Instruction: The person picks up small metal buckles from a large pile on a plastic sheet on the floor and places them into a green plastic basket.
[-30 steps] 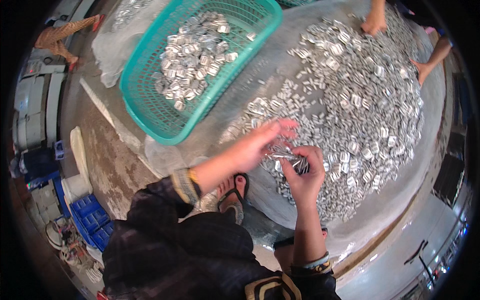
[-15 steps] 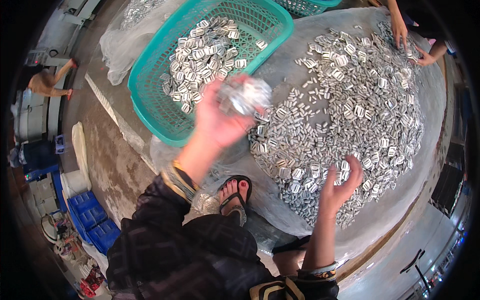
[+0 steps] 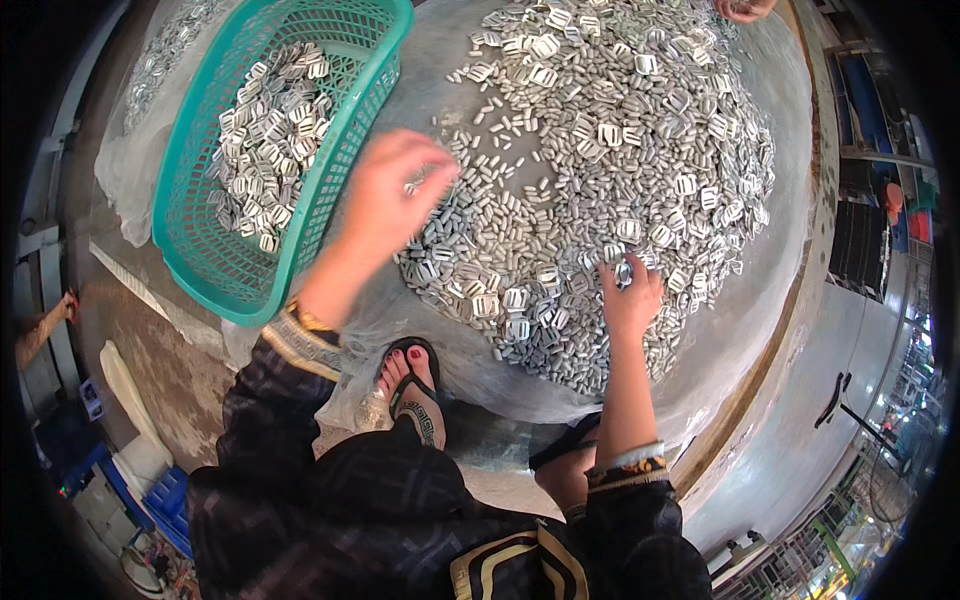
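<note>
My left hand is over the left edge of the pile, beside the basket. Its fingers curl in but are smeared by motion, so any held piece cannot be made out. At the near part of the pile, my right hand has thumb and fingers curled round a silver slide buckle. A broad pile of small grey pellets mixed with flat slotted metal buckles lies on clear plastic sheeting. On the left stands a teal plastic basket, with a heap of buckles inside.
Another person's hand shows at the pile's far right edge. More metal pieces lie on plastic at the far left. My sandalled foot stands close to the sheeting's near edge. Blue trays sit at lower left.
My left hand has come away from the basket; the handful of buckles it held is gone. My right hand's spread fingers have closed in at the pile. The view has shifted right.
</note>
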`<action>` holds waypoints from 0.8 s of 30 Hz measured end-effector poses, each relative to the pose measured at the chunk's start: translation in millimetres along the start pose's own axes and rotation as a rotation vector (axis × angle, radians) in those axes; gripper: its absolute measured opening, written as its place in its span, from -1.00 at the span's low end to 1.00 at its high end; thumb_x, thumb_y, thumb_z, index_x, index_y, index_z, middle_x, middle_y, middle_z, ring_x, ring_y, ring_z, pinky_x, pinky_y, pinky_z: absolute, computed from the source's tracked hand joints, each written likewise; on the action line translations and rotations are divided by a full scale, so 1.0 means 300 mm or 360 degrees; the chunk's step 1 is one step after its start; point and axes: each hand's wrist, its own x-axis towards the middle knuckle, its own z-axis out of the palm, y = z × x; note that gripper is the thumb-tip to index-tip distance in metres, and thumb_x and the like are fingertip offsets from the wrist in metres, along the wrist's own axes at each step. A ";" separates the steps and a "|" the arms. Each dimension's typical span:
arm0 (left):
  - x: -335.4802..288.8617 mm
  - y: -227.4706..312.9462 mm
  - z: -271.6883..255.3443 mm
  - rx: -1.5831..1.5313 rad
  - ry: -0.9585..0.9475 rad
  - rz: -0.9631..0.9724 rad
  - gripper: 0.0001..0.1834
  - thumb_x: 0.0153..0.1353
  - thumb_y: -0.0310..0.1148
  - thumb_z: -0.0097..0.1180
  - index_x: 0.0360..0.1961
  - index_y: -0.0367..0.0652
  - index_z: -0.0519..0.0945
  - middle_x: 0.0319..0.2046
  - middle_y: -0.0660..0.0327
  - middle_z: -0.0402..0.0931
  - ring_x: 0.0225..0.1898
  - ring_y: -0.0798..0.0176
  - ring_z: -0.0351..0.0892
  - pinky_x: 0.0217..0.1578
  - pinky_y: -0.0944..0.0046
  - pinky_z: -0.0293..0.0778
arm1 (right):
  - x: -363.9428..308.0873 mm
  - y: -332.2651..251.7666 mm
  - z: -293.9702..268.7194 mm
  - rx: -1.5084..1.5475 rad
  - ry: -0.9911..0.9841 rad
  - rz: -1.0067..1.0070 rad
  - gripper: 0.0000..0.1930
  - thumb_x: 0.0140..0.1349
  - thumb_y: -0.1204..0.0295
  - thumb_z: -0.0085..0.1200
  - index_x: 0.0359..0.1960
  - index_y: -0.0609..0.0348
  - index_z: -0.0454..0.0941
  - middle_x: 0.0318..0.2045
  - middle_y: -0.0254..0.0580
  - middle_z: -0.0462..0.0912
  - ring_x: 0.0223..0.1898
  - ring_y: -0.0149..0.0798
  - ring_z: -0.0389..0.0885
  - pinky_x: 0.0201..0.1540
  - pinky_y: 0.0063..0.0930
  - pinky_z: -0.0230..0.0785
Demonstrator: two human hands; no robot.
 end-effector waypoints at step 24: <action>0.036 -0.009 0.486 -0.1995 -0.1385 -0.1150 -0.80 0.14 -0.29 0.08 -0.31 -0.20 0.54 -0.42 0.26 0.54 -0.40 0.34 0.55 -0.44 0.27 0.49 | -0.044 0.070 0.012 0.0521 -0.0284 0.0244 -0.76 -0.08 0.37 0.28 -0.50 0.24 0.47 -0.68 -0.31 0.36 -0.66 -0.42 0.26 -0.57 -0.45 0.19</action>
